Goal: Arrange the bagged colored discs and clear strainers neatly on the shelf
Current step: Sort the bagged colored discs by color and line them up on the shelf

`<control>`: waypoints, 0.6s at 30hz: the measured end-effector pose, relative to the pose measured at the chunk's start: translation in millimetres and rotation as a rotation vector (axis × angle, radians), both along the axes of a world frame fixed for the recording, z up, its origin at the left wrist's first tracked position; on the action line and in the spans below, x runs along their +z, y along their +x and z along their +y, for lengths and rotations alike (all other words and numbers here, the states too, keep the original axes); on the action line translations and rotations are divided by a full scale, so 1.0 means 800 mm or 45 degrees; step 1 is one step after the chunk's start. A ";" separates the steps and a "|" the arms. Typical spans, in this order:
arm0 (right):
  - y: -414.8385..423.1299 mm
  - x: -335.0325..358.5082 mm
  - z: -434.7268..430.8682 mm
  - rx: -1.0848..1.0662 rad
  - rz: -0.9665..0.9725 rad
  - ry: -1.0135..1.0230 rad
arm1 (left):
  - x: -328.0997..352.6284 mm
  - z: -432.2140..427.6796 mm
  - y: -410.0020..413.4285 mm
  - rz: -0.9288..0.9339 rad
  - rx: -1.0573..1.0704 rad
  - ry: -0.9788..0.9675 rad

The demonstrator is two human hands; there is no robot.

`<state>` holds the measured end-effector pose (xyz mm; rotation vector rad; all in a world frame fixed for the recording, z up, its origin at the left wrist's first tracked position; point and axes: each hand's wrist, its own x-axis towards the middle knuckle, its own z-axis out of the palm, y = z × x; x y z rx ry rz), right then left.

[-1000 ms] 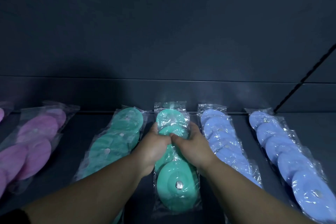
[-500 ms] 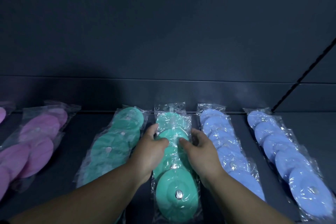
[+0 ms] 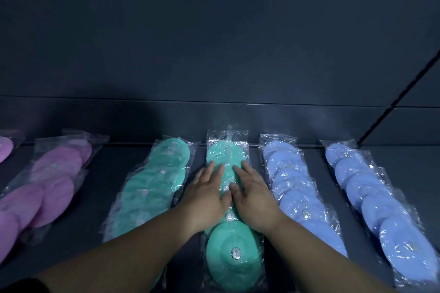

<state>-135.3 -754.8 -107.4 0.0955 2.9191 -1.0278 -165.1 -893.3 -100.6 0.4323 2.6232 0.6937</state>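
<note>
Now teal disc bag [image 3: 234,266] — crinkled, glossy — under left hand [image 3: 206,197], right hand [image 3: 256,200], fingers [image 3: 210,170] straight.

Pink discs [image 3: 47,183], teal discs [image 3: 223,261], blue discs [image 3: 371,188], dark shelf [image 3: 416,173].

The dark shelf [image 3: 107,173] is carrying clear bags of discs, all lying flat in rows running front to back. An edge pink bag [image 3: 4,152] is showing at far left, then a full pink bag [image 3: 47,185], a left green bag [image 3: 152,185], a middle green bag [image 3: 232,261], an inner blue bag [image 3: 292,185] and an outer blue bag [image 3: 371,197].
</note>
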 end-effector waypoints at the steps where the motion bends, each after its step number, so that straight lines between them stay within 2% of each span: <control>1: -0.001 0.000 0.001 0.022 0.000 0.018 | 0.000 0.000 -0.001 0.005 -0.008 -0.014; 4: 0.000 -0.002 0.002 0.032 -0.003 -0.015 | 0.000 -0.004 0.001 -0.040 0.018 0.058; 9: 0.003 0.003 0.005 -0.039 0.042 -0.149 | 0.006 -0.005 0.009 0.012 0.239 0.371; 18: -0.007 0.027 0.009 -0.131 -0.198 -0.379 | 0.013 -0.001 0.002 -0.180 0.224 0.396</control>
